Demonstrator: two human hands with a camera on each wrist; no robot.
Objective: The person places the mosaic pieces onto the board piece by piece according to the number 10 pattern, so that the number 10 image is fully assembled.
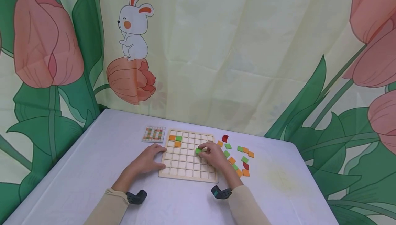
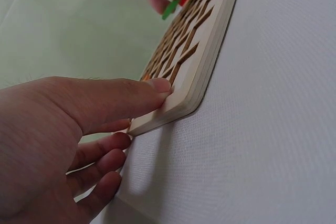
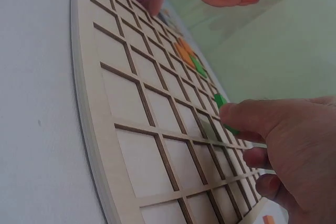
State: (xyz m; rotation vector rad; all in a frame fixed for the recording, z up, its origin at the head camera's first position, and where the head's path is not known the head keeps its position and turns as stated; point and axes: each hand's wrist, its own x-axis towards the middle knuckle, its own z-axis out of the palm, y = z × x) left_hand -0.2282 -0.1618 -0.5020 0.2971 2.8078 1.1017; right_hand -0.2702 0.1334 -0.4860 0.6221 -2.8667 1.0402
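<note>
Green square tile pinched between thumb and fingertips of right hand, over the right half of the wooden grid board; contact unclear. Square, no long axis. Three inset tiles lie leftward, near the board's far-left corner. Left hand, fingers loosely extended, rests at board's left edge. White tablecloth; tulip-print curtain behind.

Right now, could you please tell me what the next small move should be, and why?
I would probably lower the green tile into a bare square of the wooden board: the right hand pinches it over bare squares, and the left hand touches the board's edge.
</note>
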